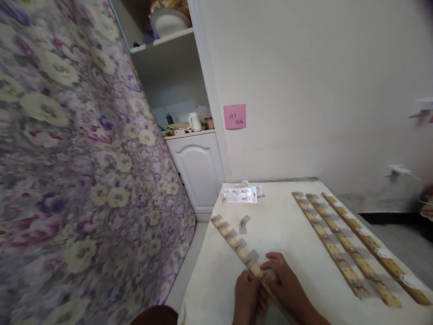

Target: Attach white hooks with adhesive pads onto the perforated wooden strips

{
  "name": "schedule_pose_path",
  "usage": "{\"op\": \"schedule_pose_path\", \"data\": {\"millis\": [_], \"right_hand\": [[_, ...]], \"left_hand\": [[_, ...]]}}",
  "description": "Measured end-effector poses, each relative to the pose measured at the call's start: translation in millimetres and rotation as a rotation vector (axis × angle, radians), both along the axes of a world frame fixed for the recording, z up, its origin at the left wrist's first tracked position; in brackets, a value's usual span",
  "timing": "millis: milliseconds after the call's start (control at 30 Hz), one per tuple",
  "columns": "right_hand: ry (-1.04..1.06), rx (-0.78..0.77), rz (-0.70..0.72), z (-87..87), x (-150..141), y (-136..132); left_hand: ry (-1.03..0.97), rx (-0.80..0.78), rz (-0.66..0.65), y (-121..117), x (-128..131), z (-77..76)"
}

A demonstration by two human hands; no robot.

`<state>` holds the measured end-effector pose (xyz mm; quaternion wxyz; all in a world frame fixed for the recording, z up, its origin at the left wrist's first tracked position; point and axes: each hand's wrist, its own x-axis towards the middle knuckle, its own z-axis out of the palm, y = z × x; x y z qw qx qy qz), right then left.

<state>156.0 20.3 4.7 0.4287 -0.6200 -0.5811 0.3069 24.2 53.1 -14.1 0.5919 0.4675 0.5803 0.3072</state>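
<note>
A long, narrow wooden strip (242,253) lies slantwise across the white table, with several small see-through cards and metal pieces along it. At its near part, my left hand (247,292) is closed, with its fingers curled around the strip. Just right of it, my right hand (283,276) reaches over the strip with bent fingers and thumb drawn together. Something small and pale shows between those fingers, too unclear to name. Beyond the hands, a few loose clear cards (243,224) with small metal pieces lie to the right of the strip.
Three similar wooden strips (333,248) lie side by side on the table's right; the outermost carries white round pieces. Clear plastic packaging (238,195) rests at the far edge of the table (280,216). A floral curtain (94,171) hangs at left, beside a white cabinet (198,174).
</note>
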Motion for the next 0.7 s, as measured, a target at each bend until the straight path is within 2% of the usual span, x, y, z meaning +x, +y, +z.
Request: {"op": "schedule_pose_path", "data": {"millis": [133, 267, 400, 567, 700], "right_hand": [[-0.016, 0.030, -0.012, 0.3, -3.1, 3.9], [0.030, 0.093, -0.076, -14.4, 4.7, 5.2], [0.088, 0.065, -0.123, -25.7, 14.4, 5.2], [0.176, -0.022, -0.107, -15.7, 16.3, 12.2], [0.244, -0.027, -0.091, -5.4, 14.7, 14.5]], "left_hand": [[0.003, 0.011, 0.005, -0.9, 1.2, 3.2], [0.001, 0.018, 0.006, -2.5, 1.9, 6.6], [-0.007, 0.026, 0.014, -4.6, 2.2, 8.1], [0.004, 0.049, 0.025, -6.8, 2.6, 8.5], [-0.016, 0.055, 0.031, -8.2, 2.4, 10.7]]}}
